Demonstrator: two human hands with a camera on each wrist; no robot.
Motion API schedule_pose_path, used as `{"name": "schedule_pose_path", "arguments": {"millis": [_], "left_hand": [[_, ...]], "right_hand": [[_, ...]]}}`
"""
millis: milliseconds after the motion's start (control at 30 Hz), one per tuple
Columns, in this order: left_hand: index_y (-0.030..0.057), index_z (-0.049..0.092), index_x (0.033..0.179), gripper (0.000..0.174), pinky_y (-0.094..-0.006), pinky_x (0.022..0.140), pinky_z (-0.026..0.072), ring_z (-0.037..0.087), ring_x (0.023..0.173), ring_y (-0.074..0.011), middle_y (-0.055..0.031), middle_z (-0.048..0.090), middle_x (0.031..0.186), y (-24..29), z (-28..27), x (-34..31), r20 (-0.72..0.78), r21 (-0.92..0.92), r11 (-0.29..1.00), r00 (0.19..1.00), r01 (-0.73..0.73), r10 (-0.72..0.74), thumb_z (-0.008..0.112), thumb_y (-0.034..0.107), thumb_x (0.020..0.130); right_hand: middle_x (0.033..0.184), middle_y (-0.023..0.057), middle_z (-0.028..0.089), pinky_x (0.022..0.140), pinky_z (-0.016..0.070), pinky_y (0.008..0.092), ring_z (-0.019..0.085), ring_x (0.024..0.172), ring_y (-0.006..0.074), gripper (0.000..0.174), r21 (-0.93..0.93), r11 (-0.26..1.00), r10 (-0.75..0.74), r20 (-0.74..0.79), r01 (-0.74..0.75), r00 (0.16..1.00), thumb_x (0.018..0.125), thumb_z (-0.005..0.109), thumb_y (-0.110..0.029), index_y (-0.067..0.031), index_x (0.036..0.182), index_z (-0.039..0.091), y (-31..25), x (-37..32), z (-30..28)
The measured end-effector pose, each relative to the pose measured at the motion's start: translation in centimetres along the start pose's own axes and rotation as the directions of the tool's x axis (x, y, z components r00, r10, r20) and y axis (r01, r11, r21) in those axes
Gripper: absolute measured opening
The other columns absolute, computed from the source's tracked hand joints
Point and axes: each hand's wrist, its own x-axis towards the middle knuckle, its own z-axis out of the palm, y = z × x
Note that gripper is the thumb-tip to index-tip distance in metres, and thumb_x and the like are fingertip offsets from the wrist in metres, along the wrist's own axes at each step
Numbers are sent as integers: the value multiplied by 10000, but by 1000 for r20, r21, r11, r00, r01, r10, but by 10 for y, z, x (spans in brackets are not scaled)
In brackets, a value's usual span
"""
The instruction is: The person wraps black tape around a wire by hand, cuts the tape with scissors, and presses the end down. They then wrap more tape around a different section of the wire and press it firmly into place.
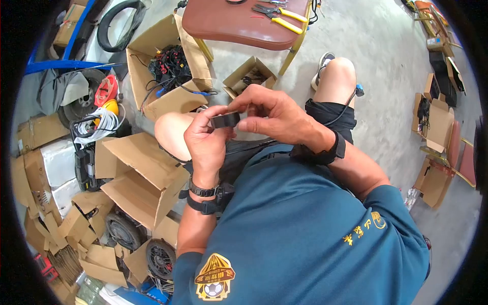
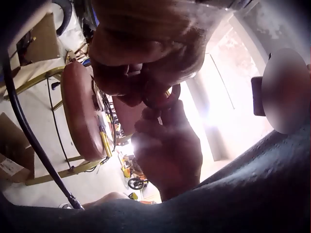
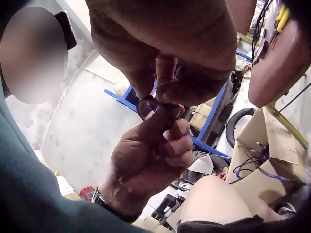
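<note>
My left hand (image 1: 207,144) grips a small black roll (image 1: 225,120) above my lap, and my right hand (image 1: 280,116) pinches its edge. It seems early on (no loose strip that I can see); yellow-handled pliers (image 1: 287,24) lie unheld.

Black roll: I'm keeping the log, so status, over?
Left hand gripping black roll. Right hand pinching at its edge. Nothing seen blocking either.

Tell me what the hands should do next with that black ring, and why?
Maybe the right hand should gently pick at the edge of the black ring: its fingertips are right there, and the left hand grips the ring. I can't see a loose end.
</note>
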Motion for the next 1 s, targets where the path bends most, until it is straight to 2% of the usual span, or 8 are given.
{"name": "schedule_pose_path", "arguments": {"millis": [133, 233, 333, 467, 667, 767, 933, 1000], "left_hand": [[-22, 619, 1186, 348, -240, 558, 501, 626, 637, -110, -64, 694, 837, 3, 3, 0, 4, -243, 969, 999, 33, -33, 574, -137, 861], [-33, 590, 1241, 401, -241, 641, 528, 650, 740, -115, -94, 698, 974, 6, 0, 0, 2, -47, 998, 999, -47, 47, 614, -133, 854], [-39, 591, 1264, 432, -243, 708, 541, 664, 835, -123, -115, 694, 1084, 17, -1, -1, 17, 175, 959, 975, -221, 222, 645, -130, 845], [-42, 630, 1236, 389, -240, 732, 541, 673, 892, -137, -126, 700, 1129, 33, -10, 7, 246, 528, 619, 802, -582, 544, 681, -113, 858], [-49, 651, 1179, 281, -274, 764, 571, 680, 916, -163, -163, 708, 1095, 35, -14, 3, 27, 55, 945, 946, -324, 323, 709, -40, 904], [-41, 629, 1190, 300, -332, 909, 567, 696, 1020, -227, -155, 702, 1136, 29, -23, 5, 45, -116, 959, 963, -259, 265, 723, 4, 908], [-33, 622, 1192, 283, -332, 857, 590, 699, 985, -213, -138, 698, 1112, 30, -19, 6, 39, -306, 941, 986, -143, 163, 696, 15, 923], [-30, 620, 1198, 290, -323, 822, 598, 700, 970, -209, -133, 698, 1100, 29, -18, 6, 40, -361, 929, 994, -83, 104, 696, 21, 923]], "right_hand": [[1062, 24, 570, 715, 466, 243, 575, 819, 75, 248, -27, 996, -87, -9, 86, 996, 917, 738, -93, -46, 1145, 655, 4, 2, 7], [1008, 28, 581, 700, 467, 261, 573, 817, 90, 281, 18, 1000, 6, -31, -5, 1000, 896, 764, -117, -43, 1140, 645, -1, 7, 5], [952, 25, 589, 691, 465, 276, 561, 807, 106, 299, -191, 982, 1, 34, 6, 999, 879, 786, -141, -39, 1123, 647, -20, 13, -5], [917, 13, 592, 681, 456, 280, 542, 794, 108, 302, -206, 972, -93, 119, 116, 989, 864, 807, -157, -40, 1104, 666, -21, 23, -6], [973, 8, 618, 737, 469, 275, 564, 844, 98, 289, 55, 994, -97, 121, 91, 988, 880, 801, -159, -63, 1134, 701, -16, 29, 4], [1030, 18, 628, 774, 476, 268, 583, 900, 93, 274, 179, 983, -61, 141, 35, 988, 893, 788, -141, -68, 1144, 706, -11, 29, 7], [1107, 27, 606, 789, 471, 268, 575, 911, 104, 267, 269, 960, -116, 102, 85, 988, 889, 786, -116, -75, 1142, 712, -8, 29, 14], [1011, 24, 586, 779, 475, 276, 565, 874, 111, 287, 181, 964, -204, 33, 194, 978, 868, 797, -128, -76, 1138, 716, -5, 31, 16]]}}
